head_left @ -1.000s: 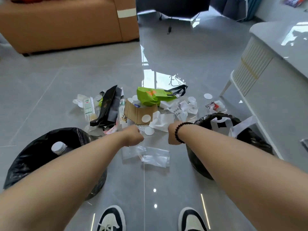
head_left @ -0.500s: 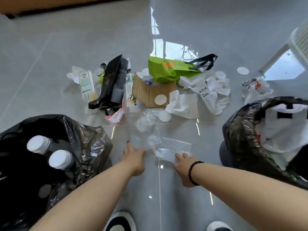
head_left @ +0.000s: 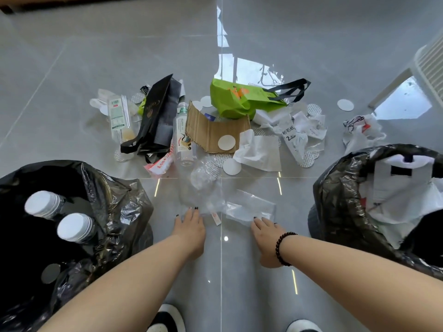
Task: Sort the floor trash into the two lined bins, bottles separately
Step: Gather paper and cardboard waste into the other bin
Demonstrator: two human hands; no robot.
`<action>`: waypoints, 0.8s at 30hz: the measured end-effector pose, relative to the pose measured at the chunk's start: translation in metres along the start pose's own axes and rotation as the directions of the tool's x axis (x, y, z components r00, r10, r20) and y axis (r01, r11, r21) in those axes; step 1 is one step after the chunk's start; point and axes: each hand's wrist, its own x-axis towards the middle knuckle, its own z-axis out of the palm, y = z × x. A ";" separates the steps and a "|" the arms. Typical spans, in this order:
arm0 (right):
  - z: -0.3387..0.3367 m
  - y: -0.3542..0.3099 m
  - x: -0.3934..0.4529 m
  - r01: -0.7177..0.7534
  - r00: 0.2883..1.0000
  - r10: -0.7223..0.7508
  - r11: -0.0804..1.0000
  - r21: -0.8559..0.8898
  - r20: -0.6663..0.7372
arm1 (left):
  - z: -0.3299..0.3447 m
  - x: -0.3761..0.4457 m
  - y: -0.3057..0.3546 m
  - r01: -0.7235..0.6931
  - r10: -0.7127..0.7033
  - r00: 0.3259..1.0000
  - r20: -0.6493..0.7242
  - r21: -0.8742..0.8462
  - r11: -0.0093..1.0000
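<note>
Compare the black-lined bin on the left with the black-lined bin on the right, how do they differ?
The black-lined bin on the left holds white-capped plastic bottles, while the black-lined bin on the right holds a white plastic bag with black markings. The left bin's inside looks mostly dark; the right bin's is filled with pale plastic. Both have crinkled glossy black liners and stand on the grey tiled floor.

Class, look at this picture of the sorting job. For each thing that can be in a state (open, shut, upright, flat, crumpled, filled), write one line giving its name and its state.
Left hand: fingers straight, resting on clear bag.
Right hand: fingertips on clear pouch.
Left bin: lined, open, holds two capped bottles.
Right bin: lined, open, holds white bags.
Floor bottle: lying down.
Green bag: lying on its side.
Cardboard: bent, standing on edge.
White tissue: crumpled.
</note>
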 end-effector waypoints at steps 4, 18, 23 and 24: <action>-0.011 0.003 -0.003 -0.042 0.975 0.102 0.957 0.287 -0.199 | -0.012 -0.007 0.000 0.001 -0.023 0.976 -0.216 -0.102 0.995; -0.018 0.021 -0.068 0.303 0.843 0.397 0.208 0.930 -0.364 | -0.070 -0.098 0.017 -0.584 -0.357 0.506 -0.785 -0.617 0.528; 0.003 0.008 -0.067 0.104 0.960 0.279 -0.429 0.897 0.023 | -0.096 -0.123 0.019 -0.566 -0.473 0.796 -0.377 -0.739 -0.365; 0.005 0.005 -0.068 0.036 0.983 0.170 -0.556 0.831 0.071 | -0.096 -0.124 0.015 -0.528 -0.462 0.829 -0.314 -0.712 -0.463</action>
